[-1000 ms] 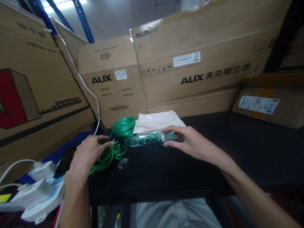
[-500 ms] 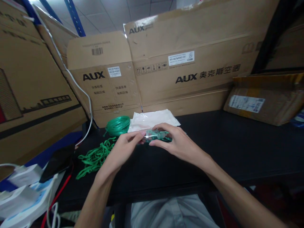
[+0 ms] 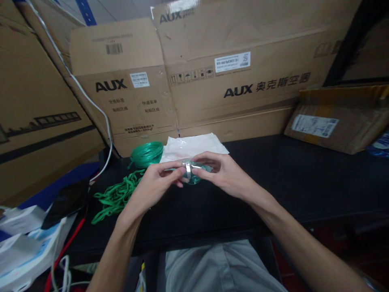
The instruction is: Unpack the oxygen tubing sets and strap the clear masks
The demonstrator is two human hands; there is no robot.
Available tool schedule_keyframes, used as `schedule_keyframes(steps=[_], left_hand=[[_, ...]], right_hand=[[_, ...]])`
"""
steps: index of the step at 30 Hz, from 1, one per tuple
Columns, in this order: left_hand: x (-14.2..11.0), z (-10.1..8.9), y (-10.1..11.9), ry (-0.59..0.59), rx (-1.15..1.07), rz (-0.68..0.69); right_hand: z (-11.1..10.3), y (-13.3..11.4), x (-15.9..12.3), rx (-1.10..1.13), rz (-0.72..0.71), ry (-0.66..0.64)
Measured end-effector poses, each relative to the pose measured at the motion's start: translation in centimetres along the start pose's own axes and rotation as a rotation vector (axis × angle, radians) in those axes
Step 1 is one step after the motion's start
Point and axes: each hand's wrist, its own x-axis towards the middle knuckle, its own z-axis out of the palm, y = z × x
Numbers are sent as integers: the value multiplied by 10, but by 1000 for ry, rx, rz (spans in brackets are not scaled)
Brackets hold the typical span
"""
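Observation:
Both hands meet over the black table, pinching one clear, green-tinted plastic mask with a metal strip on it. My left hand grips its left side with thumb and fingertips. My right hand curls round its right side, covering most of it. Just behind the hands lies a white plastic bag. A coil of green tubing sits to the left of the bag, and a loose heap of green elastic straps lies further left on the table.
Large AUX cardboard boxes wall off the back and left. A flat brown parcel leans at the right rear. A black phone and white chargers with cables lie at the left edge.
My left hand left the green straps and joined the right hand on the mask. Both hands lifted the mask off the table and drew it slightly nearer.

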Motion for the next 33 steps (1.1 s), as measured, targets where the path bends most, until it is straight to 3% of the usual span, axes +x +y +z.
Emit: schedule_keyframes(steps=[6, 12, 18, 25, 30, 33], left_hand=[[1, 5, 0, 25, 70, 68], [-1, 9, 0, 273, 219, 133], [0, 17, 0, 228, 300, 176], [3, 21, -8, 238, 204, 73], [4, 23, -11, 189, 162, 43], [4, 24, -11, 179, 219, 99]], right_hand=[[7, -4, 0, -51, 3, 52], [8, 3, 0, -223, 1, 214], [14, 5, -1, -264, -12, 275], [9, 5, -3, -344, -118, 164], [8, 2, -4, -403, -72, 182], [9, -4, -5, -430, -41, 185]])
